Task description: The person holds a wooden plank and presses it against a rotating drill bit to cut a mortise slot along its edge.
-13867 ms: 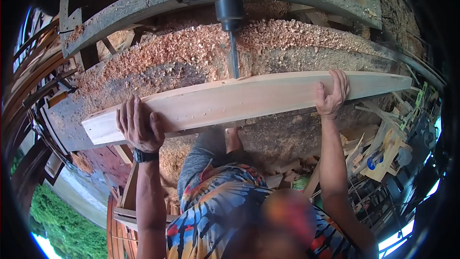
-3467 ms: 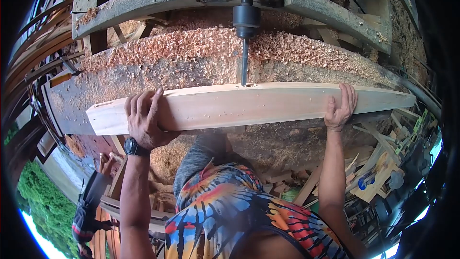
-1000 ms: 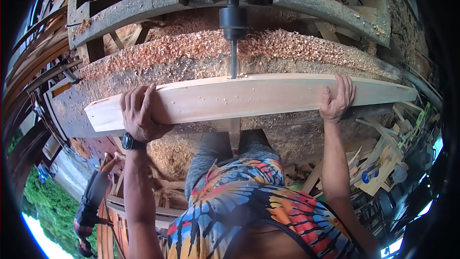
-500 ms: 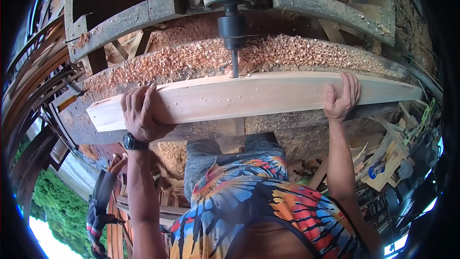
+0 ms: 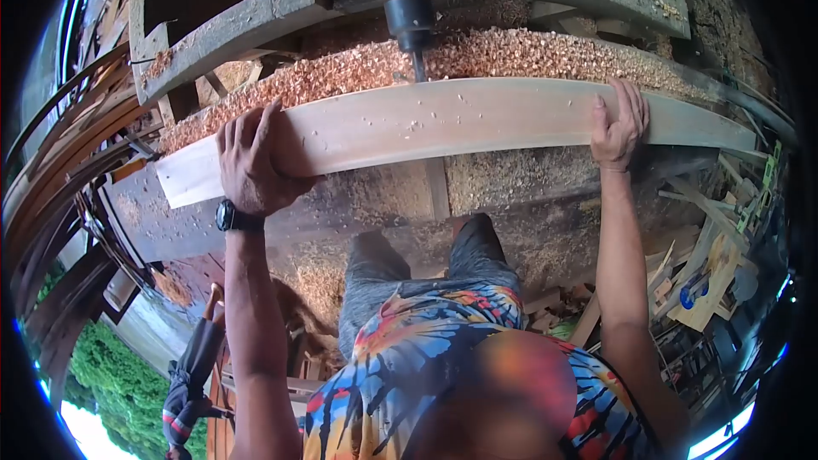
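A long pale wooden board (image 5: 443,119) lies across the machine's bed, with small chips scattered over its face. My left hand (image 5: 253,158), a watch (image 5: 227,215) on its wrist, grips the board close to its left end. Toward the other end, my right hand (image 5: 622,126) has its fingers over the far edge and its thumb on the face. Above the board's middle hangs a dark machine spindle (image 5: 409,17) holding a drill-like bit (image 5: 418,66). The bit's tip meets the board's far edge; I cannot tell how deep it sits.
Wood shavings (image 5: 528,55) are heaped along the bed behind the board. A wooden frame rail (image 5: 239,34) runs behind them. Offcuts (image 5: 711,277) pile up at the right, and long strips (image 5: 77,136) stand at the left. Another person (image 5: 192,375) is in the lower left background.
The board, spindle and both hands appear higher in view as the camera tilts down. More of the bed shows on my side of the board. Both hands keep their hold.
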{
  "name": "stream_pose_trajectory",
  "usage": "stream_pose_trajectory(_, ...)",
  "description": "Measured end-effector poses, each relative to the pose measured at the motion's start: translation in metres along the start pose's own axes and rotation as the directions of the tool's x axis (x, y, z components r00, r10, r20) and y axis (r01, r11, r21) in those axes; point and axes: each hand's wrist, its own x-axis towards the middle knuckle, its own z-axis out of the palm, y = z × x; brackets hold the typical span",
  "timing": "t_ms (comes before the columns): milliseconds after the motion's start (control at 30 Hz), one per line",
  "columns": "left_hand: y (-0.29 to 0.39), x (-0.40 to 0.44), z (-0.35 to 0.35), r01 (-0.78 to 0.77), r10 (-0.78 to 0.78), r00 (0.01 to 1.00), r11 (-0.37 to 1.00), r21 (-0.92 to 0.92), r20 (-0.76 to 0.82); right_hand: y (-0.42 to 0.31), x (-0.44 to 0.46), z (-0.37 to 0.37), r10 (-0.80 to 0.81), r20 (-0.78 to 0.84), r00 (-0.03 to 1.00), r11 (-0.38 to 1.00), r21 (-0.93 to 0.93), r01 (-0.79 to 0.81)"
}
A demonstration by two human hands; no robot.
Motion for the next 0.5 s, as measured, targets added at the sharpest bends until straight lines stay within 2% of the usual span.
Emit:
stream_pose_trajectory(200,0.020,-0.048,0.009,-0.005,0.004,1.000,1.000,-0.018,-0.028,0.010,-0.031,-0.004,-0.038,-0.030,0.999,0.999,-0.003,0.038)
stream_pose_trajectory(267,0.030,-0.066,0.010,0.056,-0.056,0.998,0.998,-0.015,0.022,0.006,-0.037,-0.010,-0.032,-0.003,0.999,0.999,0.011,0.032)
stream_pose_trajectory(500,0.027,-0.059,0.006,0.043,-0.043,0.999,0.999,0.011,0.020,0.003,-0.035,-0.010,-0.014,-0.002,1.000,1.000,0.002,0.014)
